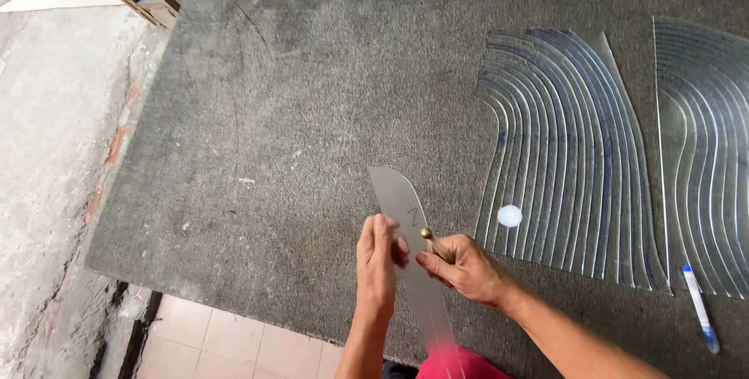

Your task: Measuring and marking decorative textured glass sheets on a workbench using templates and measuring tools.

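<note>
Now my left hand (378, 263) pinches the curved clear glass strip (413, 258); my right hand (466, 267) grips a brass-tipped glass cutter (434, 243); uneven pressure could snap the strip off-line

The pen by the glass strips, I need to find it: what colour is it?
White pen with blue ends, head view.

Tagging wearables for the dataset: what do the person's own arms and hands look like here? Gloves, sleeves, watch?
Both hands are bare: no gloves on the left hand or the right hand. Both forearms are uncovered up to the picture's edge, with no sleeve cuffs in view. No watch, bracelet or ring shows. No tape, markings or cables on either arm.
</note>
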